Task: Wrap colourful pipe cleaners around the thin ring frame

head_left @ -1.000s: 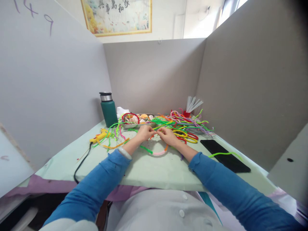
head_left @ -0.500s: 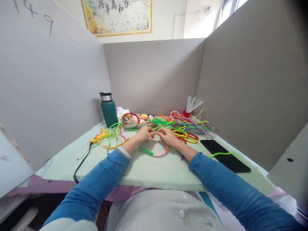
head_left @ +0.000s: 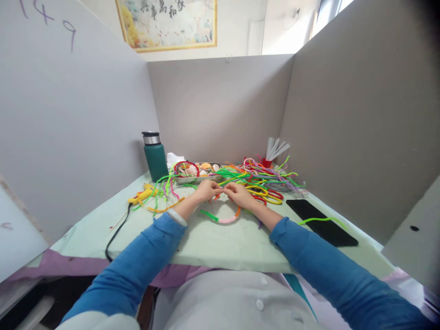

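My left hand (head_left: 209, 189) and my right hand (head_left: 236, 192) meet at the fingertips above the middle of the table, both pinched closed. What lies between the fingertips is too small to make out. Below them a curved fuzzy strip (head_left: 227, 221), green, pink and orange in sections, rests on the cloth; its right end runs up towards my right hand. A bit of orange-red shows just under the fingers. Beyond my right hand are yellow and red looped pipe cleaners (head_left: 257, 189).
A green bottle (head_left: 156, 160), yellow glue gun (head_left: 140, 195) with black cord, and loose pipe cleaners are at left. Behind stand a metal tray (head_left: 199, 179) of shells and a red cup (head_left: 266, 163) of white sticks. A black phone-like slab (head_left: 323, 224) lies right. Grey partitions enclose the table.
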